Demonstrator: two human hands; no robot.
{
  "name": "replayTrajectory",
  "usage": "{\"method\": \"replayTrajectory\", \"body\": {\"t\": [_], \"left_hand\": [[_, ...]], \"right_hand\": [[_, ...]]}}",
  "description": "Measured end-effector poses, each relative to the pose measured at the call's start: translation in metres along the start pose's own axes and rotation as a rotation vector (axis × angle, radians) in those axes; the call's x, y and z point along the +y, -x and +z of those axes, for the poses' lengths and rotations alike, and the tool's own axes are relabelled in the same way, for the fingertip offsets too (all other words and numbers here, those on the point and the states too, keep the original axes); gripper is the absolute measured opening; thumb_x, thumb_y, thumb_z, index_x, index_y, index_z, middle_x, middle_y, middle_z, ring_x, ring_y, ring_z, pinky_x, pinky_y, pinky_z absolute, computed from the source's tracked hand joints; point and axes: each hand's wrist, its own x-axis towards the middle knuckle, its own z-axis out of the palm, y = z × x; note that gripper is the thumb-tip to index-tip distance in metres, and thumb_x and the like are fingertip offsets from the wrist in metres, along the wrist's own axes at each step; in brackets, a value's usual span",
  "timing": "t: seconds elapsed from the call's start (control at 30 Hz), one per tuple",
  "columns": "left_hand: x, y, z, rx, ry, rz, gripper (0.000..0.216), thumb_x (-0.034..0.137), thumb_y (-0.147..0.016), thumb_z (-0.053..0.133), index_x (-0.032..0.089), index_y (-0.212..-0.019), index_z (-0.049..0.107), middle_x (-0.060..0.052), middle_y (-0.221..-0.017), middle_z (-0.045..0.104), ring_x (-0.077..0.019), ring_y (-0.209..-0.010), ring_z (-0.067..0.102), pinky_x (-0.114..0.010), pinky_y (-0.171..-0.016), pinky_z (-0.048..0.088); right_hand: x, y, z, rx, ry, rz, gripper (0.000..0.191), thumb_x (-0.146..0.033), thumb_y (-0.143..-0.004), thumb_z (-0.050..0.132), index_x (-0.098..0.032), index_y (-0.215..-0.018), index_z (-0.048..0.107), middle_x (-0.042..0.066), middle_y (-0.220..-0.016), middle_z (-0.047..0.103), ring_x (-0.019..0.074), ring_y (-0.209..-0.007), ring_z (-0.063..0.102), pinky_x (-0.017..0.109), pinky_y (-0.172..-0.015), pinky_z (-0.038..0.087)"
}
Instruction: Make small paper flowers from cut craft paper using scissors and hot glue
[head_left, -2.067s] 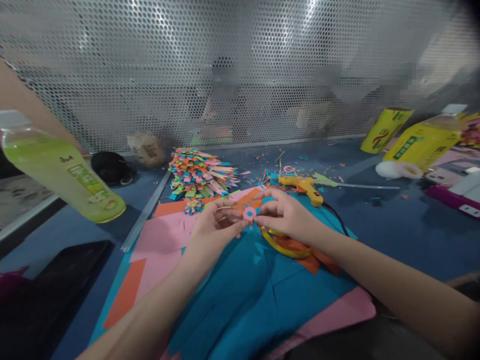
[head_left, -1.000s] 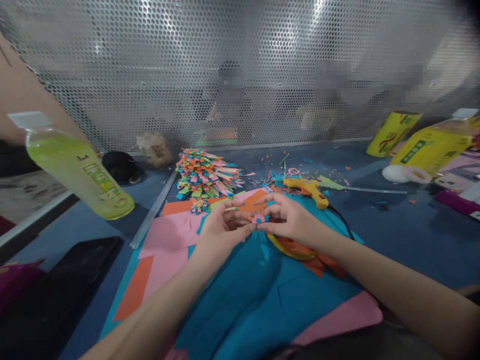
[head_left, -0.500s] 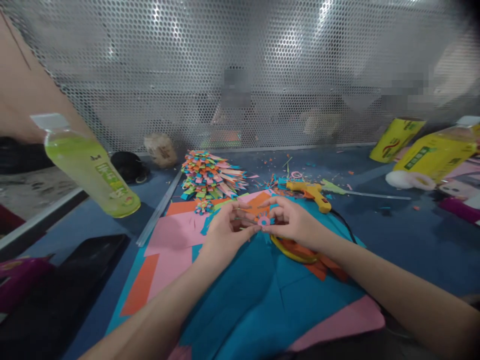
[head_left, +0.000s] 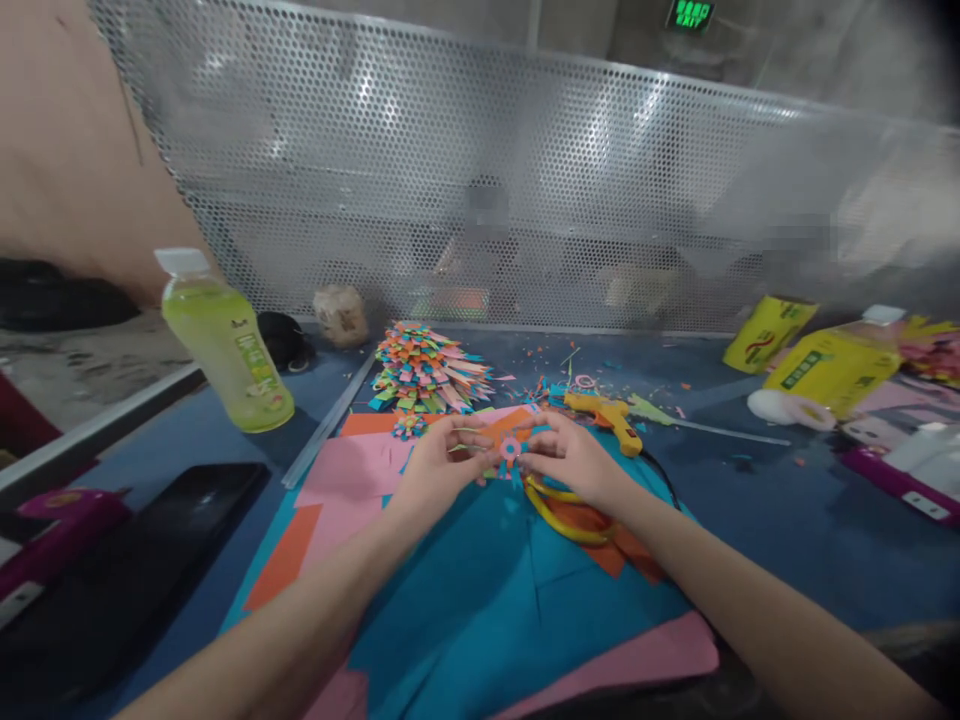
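Note:
Between my fingertips is a small paper flower, pink with a blue centre and fringed petals. My left hand pinches it from the left side, thumb below and fingers curled. My right hand grips its right edge the same way. Under my wrists lie blue paper sheets, with pink sheets at the left. Another small paper flower rests just beyond my left hand. Yellow-handled scissors lie below my right hand, partly over orange paper. A yellow glue gun sits behind that hand.
A pile of fringed paper strips stands at the back. Left are a green drink bottle, clear sticks and a black phone. A yellow bottle and yellow can stand right. A perforated metal panel closes the back.
My view has tilted up, bringing an exit sign into sight. Both hands stay at the paper flower, which now shows its pink face with a blue centre more plainly.

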Motion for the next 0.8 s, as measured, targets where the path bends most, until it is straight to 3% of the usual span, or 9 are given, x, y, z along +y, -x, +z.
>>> {"method": "replayTrajectory", "body": {"t": [0.23,0.37,0.57,0.67,0.8], "left_hand": [[0.02,-0.012,-0.025,0.156,-0.127,0.146,0.029,0.033,-0.064,0.066,0.016,-0.084,0.053,-0.002,-0.076,0.061,-0.0135,-0.065,0.062,-0.021,-0.048,0.045],[0.016,-0.022,-0.04,0.207,-0.335,0.253,0.02,0.032,-0.068,0.06,0.017,-0.079,0.053,-0.004,-0.078,0.061,-0.0152,-0.07,0.06,-0.024,-0.057,0.046],[-0.008,-0.035,-0.057,0.102,-0.75,0.336,0.021,0.025,-0.069,0.057,0.018,-0.089,0.058,-0.009,-0.087,0.067,-0.0238,-0.084,0.061,-0.032,-0.072,0.045],[-0.009,-0.038,-0.058,0.011,-0.956,0.381,0.03,0.028,-0.071,0.056,0.02,-0.1,0.06,-0.009,-0.101,0.067,-0.0263,-0.098,0.057,-0.034,-0.082,0.04],[-0.006,-0.039,-0.052,-0.07,-1.193,0.41,0.039,0.025,-0.076,0.053,0.023,-0.115,0.056,-0.009,-0.099,0.068,-0.027,-0.102,0.054,-0.037,-0.087,0.033]], "right_hand": [[-0.005,-0.006,-0.022,0.176,0.157,-0.083,0.033,-0.033,-0.069,0.065,-0.019,-0.092,0.047,-0.003,-0.064,0.058,0.0139,-0.062,0.058,0.029,-0.062,0.046],[-0.005,-0.007,-0.026,0.18,0.195,-0.097,0.029,-0.031,-0.069,0.064,-0.02,-0.091,0.048,-0.002,-0.067,0.059,0.0149,-0.066,0.059,0.029,-0.063,0.047],[-0.002,-0.006,-0.021,0.097,0.154,-0.067,0.024,-0.027,-0.068,0.061,-0.019,-0.088,0.05,0.001,-0.075,0.064,0.0162,-0.072,0.064,0.029,-0.062,0.049],[0.0,-0.006,-0.018,0.035,0.134,-0.048,0.021,-0.024,-0.067,0.062,-0.019,-0.084,0.051,0.001,-0.074,0.065,0.0155,-0.067,0.064,0.029,-0.062,0.05],[0.002,-0.005,-0.011,-0.031,0.114,-0.029,0.018,-0.018,-0.066,0.063,-0.02,-0.079,0.051,0.0,-0.068,0.065,0.015,-0.065,0.065,0.03,-0.065,0.051]]}}
